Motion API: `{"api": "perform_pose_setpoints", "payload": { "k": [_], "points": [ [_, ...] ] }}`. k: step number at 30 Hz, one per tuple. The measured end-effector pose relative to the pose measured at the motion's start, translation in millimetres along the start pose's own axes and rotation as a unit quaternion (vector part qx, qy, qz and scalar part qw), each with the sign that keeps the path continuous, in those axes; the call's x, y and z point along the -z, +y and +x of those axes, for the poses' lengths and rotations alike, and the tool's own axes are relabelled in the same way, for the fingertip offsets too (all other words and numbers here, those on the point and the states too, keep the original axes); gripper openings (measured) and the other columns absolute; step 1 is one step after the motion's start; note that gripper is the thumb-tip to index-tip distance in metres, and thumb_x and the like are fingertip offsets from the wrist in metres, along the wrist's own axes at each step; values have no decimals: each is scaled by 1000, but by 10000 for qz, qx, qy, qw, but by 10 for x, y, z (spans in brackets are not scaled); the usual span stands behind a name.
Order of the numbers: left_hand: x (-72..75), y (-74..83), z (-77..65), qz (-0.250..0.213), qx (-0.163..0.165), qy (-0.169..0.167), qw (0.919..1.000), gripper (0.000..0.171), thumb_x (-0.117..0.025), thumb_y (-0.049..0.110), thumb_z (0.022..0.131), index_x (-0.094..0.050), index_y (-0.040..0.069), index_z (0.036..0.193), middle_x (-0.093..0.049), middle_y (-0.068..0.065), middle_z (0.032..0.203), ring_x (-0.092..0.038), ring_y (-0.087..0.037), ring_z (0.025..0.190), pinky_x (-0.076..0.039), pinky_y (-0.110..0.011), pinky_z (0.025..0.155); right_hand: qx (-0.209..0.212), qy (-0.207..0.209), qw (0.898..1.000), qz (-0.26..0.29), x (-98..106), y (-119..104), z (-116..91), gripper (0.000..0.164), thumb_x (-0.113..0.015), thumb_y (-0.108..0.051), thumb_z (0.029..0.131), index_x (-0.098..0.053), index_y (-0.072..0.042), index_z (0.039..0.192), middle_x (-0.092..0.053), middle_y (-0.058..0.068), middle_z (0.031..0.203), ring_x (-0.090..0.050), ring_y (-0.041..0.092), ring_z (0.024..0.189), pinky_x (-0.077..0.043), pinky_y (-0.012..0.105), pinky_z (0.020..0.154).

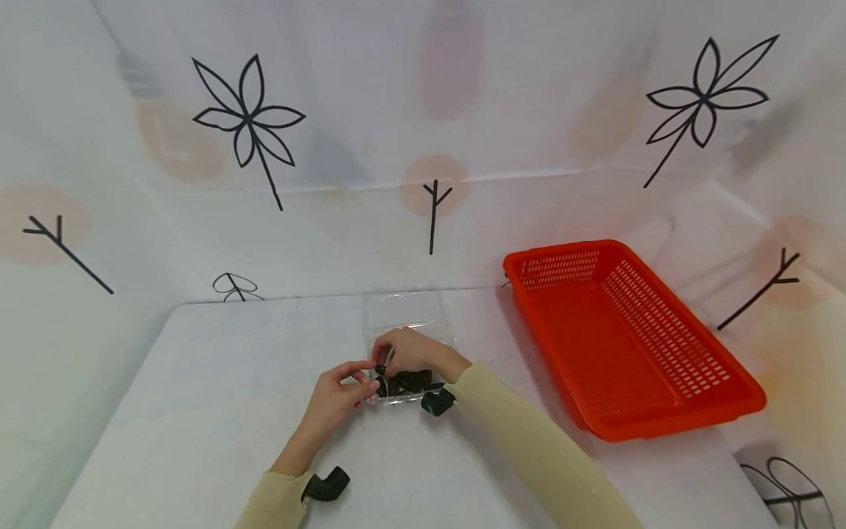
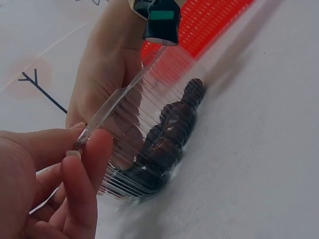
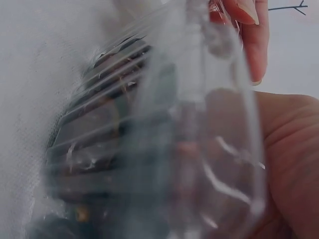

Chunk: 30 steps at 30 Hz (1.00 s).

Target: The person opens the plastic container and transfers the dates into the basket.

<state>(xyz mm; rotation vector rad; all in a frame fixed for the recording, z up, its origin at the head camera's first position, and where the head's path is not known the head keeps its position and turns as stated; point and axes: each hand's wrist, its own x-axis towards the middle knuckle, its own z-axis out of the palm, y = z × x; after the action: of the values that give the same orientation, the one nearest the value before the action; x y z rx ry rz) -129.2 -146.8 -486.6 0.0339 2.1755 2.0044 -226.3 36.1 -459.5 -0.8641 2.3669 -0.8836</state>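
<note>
A clear plastic box (image 1: 405,400) stands on the white table with its transparent lid (image 1: 406,308) folded back. Dark brown and black glossy pieces (image 2: 172,129) lie inside along the bottom; their kind cannot be made out. My left hand (image 1: 338,397) pinches the box's rim at the near left corner between thumb and fingers. Reaching into the box from behind and above, my right hand (image 1: 410,349) has bent fingers around a small dark piece (image 1: 380,369) at the left end. Through the ribbed wall, the left wrist view shows those right fingers down among the pieces.
A red plastic basket (image 1: 617,353) with perforated sides stands on the right. Dark wrist cameras sit at the right wrist (image 1: 438,402) and the left wrist (image 1: 327,485). Behind the table hangs a pale cloth (image 1: 370,235) printed with plants.
</note>
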Motion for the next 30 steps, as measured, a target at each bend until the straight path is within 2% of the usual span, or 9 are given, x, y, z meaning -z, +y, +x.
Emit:
{"api": "perform_pose_setpoints", "payload": {
  "k": [6,16,21,30],
  "points": [
    [12,-6,2,25,-13,4,10000,37,-77,5,87,-66,-1,122,-58,-8,86,-68,-17,67,-49,-26,61,18,62,9996,264,23,30,-29,25,-75,-2,79,-75,-14,100,-69,-9,90,-63,5,84,-50,25,78],
    [26,9,2,-13,51,3,10000,38,-76,6,88,-65,-1,123,-58,-8,87,-68,-16,68,-49,-26,62,169,-117,9986,486,59,58,-86,26,-69,0,84,-74,-9,108,-73,-4,98,-66,5,92,-50,25,86],
    [29,-11,11,9,64,-38,10000,37,-75,7,89,-65,-1,124,-57,-8,88,-68,-16,69,-49,-27,62,185,-73,9980,601,81,59,-127,27,-68,-1,86,-74,-13,110,-71,-7,101,-64,5,96,-49,27,89],
    [21,-7,2,-24,128,-98,9999,36,-74,7,90,-65,0,125,-56,-7,89,-68,-14,71,-48,-26,63,219,178,9953,928,153,47,-210,31,-65,0,84,-75,-12,111,-72,-6,102,-66,8,93,-52,27,81]
  ]
}}
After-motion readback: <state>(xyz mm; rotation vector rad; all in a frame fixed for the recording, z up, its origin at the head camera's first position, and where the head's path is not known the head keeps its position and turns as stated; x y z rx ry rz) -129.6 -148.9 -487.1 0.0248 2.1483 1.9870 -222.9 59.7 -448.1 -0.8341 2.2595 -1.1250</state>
